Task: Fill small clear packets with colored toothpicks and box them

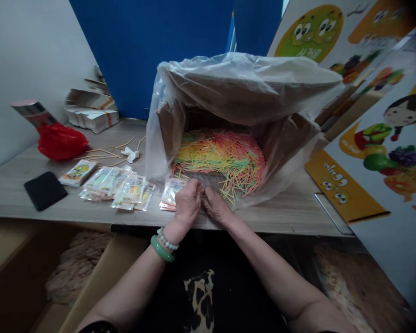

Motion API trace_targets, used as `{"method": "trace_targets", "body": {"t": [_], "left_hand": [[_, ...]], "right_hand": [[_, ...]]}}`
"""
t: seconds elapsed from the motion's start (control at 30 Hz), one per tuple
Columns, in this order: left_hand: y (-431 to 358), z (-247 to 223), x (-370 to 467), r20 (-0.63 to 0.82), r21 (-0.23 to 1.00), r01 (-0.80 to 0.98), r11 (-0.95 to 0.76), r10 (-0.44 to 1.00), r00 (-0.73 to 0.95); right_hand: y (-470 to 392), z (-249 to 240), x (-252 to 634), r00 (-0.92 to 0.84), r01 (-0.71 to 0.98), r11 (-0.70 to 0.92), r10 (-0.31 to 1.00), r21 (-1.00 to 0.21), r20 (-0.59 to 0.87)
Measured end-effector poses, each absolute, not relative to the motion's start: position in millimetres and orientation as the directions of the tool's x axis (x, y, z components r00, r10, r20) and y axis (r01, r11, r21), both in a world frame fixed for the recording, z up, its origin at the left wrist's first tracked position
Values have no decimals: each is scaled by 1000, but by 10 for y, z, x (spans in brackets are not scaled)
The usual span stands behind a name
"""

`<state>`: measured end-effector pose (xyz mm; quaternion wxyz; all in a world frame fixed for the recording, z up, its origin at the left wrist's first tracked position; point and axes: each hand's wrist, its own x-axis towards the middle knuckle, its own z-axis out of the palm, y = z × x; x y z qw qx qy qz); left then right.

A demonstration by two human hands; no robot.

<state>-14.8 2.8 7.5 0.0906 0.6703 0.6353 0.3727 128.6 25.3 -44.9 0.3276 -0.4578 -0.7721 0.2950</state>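
My left hand (188, 201) and my right hand (215, 206) meet at the table's front edge, both with curled fingers. What lies between the fingertips is too small to make out. Just left of my left hand is a small stack of printed clear packets (170, 193). Behind my hands a cardboard box lined with a clear plastic bag (229, 69) lies open toward me. Thin pink, yellow and green sticks (222, 150) fill its bottom and spill out beside my right hand. More filled packets (129, 190) lie in an overlapping pile further left.
On the table (273, 217) at left are a black phone (45, 190), a card stack (78, 172), a red plastic bag (60, 141), rubber bands and crumpled tissue (130, 154). Folded cartons (90, 113) stand behind. Printed boxes (377, 152) stand right; an open carton (100, 277) sits below left.
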Motion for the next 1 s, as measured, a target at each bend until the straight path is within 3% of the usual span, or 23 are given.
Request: {"method": "trace_targets", "body": {"t": [0.1,0.2,0.37,0.5,0.63,1.0], "left_hand": [[9,160,-338,393,686,725,-65,871,-294],[-18,186,-494,353,752,659,-14,853,-385],[-101,126,-549,290,767,641,14,884,-366],[-136,110,-519,230,742,666,80,903,-364],[-50,97,-400,147,802,596,50,950,-277],[55,102,-186,97,818,574,41,973,-208]], "right_hand": [[290,-364,1282,-307,445,351,924,-824,228],[394,-288,1233,-354,363,381,900,-850,253],[581,-243,1130,-451,337,393,865,-856,219],[610,-186,1194,-424,382,393,879,-836,219],[531,-135,1175,-425,323,405,870,-855,251],[334,-386,1021,-332,298,336,914,-894,233]]}}
